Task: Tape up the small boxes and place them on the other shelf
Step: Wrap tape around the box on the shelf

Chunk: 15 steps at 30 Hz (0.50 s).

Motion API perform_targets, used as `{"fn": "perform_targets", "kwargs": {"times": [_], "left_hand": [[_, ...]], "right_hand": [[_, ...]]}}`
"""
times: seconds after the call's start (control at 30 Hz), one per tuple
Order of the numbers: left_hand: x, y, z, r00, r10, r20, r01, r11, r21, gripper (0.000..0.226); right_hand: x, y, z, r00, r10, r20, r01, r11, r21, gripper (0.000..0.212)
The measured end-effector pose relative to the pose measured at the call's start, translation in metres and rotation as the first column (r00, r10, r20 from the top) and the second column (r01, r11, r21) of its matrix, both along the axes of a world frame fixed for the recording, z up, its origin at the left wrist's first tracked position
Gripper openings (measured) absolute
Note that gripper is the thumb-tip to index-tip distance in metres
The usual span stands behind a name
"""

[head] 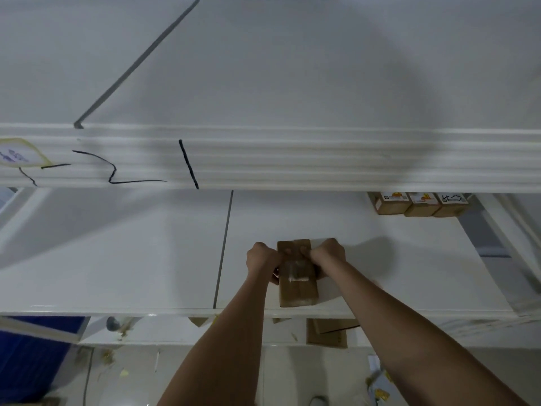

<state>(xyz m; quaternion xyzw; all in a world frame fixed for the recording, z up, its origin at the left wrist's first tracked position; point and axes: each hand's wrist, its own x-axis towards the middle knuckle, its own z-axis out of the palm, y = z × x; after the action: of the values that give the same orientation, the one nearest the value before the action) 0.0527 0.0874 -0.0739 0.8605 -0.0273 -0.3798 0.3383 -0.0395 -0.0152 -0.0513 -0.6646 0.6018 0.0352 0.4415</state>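
Small brown box (297, 276) sits on white shelf (117, 259), near front edge. Left hand (261, 260) and right hand (328, 253) grip box sides, fingers curled tight, thumbs on top. Three more boxes (418, 204) far back right.

Two bare forearms come up from the near edge of the picture, one on the left and one on the right, each ending in one of the hands: the left hand (261, 257) and the right hand (328, 252). No sleeve shows on either arm as far as the picture reaches. No glove, watch, ring or band can be seen on the wrists or hands. The forearms are slim and smooth, without markings.
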Motion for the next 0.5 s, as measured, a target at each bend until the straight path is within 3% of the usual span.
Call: {"fn": "perform_targets", "kwargs": {"times": [0.2,0.3,0.4,0.5], "left_hand": [[-0.011,0.003,-0.009,0.991,0.035,0.129,-0.034,0.999,-0.006,0.027],[-0.012,0.008,-0.002,0.997,0.048,0.063,-0.046,0.998,-0.036,0.025],[-0.012,0.013,0.004,1.000,0.000,-0.030,-0.002,0.998,-0.056,0.032],[-0.020,0.022,-0.003,1.000,0.002,0.008,-0.002,0.998,-0.066,0.023]], "right_hand": [[0.003,0.005,-0.003,0.999,0.018,-0.043,-0.022,0.996,-0.085,0.025],[-0.001,0.008,-0.003,0.999,0.041,-0.013,-0.042,0.994,-0.101,0.031],[-0.010,0.010,0.000,0.994,0.106,-0.035,-0.107,0.994,-0.033,0.019],[-0.024,0.015,-0.009,0.985,0.164,-0.053,-0.166,0.985,-0.036,0.003]]}}
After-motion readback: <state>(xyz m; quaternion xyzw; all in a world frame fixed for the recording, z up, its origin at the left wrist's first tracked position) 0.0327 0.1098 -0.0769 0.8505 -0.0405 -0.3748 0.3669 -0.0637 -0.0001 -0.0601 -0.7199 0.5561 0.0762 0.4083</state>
